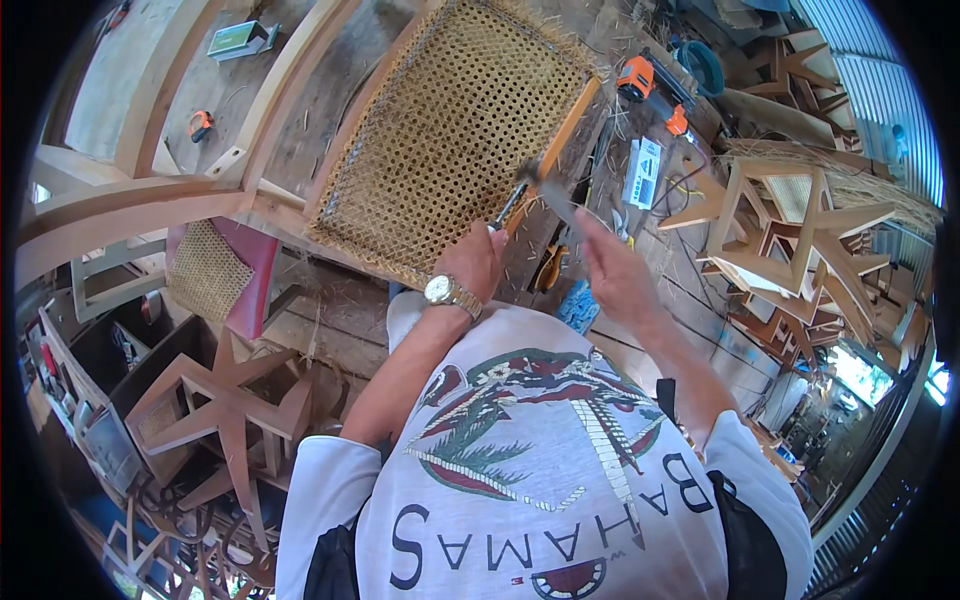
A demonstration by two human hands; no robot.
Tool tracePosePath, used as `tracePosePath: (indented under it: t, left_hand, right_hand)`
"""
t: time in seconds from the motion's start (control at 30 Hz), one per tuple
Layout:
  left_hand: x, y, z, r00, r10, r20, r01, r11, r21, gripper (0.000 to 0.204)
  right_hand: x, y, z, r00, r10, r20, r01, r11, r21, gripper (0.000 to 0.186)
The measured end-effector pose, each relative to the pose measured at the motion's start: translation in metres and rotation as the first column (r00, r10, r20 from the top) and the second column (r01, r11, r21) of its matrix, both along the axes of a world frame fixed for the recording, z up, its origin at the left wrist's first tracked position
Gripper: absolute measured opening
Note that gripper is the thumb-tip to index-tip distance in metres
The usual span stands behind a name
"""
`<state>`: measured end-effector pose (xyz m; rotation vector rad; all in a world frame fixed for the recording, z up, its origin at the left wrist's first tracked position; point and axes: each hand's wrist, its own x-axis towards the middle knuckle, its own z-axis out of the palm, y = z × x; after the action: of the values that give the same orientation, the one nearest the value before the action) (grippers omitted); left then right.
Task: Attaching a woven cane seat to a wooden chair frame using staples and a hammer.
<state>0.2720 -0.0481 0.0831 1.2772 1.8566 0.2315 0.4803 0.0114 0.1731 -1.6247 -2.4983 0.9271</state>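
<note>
A woven cane panel (440, 150) in a wooden frame lies on the workbench in front of me, with frayed cane ends along its edges. My left hand (470, 262), with a metal watch on the wrist, is closed around a slim chisel-like tool (510, 207). The tool's metal shaft points at the panel's right edge; its exact tip is hard to make out. My right hand (615, 268) grips a hammer (555, 200), blurred by motion. The hammer's head is close to the upper end of the tool. Orange-and-black pliers (549, 268) lie between my hands.
An orange nail gun (637, 80), a blue-and-white box (642, 172) and loose cane strips are on the right. Curved wooden chair parts (140, 200), a tape measure (201, 125) and a green-and-white box (240, 40) are at left. Star-shaped wooden pieces (225, 405) stand on both sides.
</note>
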Motion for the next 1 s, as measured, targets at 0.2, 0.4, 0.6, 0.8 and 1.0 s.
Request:
tracePosePath:
  t: [0.2, 0.4, 0.6, 0.8, 1.0]
  left_hand:
    - [0.0, -0.009, -0.002, 0.999, 0.0, -0.041, 0.001, 1.0, 0.01, 0.042]
    - [0.002, -0.004, -0.004, 1.0, 0.01, -0.018, -0.01, 1.0, -0.002, 0.042]
    - [0.002, -0.005, -0.007, 1.0, 0.017, 0.003, -0.017, 1.0, 0.014, 0.043]
    - [0.003, -0.009, -0.014, 0.999, 0.048, -0.002, -0.048, 0.996, 0.077, 0.042]
    - [0.003, -0.011, -0.015, 0.999, 0.03, 0.016, -0.032, 0.996, 0.085, 0.042]
  right_hand:
    - [-0.017, 0.002, 0.045, 0.939, -0.163, -0.304, 0.159, 0.986, -0.037, 0.04]
    - [-0.028, -0.008, 0.068, 0.892, -0.134, -0.431, 0.188, 0.978, 0.087, 0.041]
    - [-0.005, -0.017, 0.0, 0.924, -0.143, -0.354, 0.202, 0.97, 0.136, 0.044]
    - [-0.023, -0.014, 0.018, 0.92, -0.115, -0.375, 0.187, 0.969, 0.162, 0.038]
    - [-0.009, -0.012, -0.003, 0.992, 0.012, -0.126, -0.003, 0.997, 0.073, 0.044]
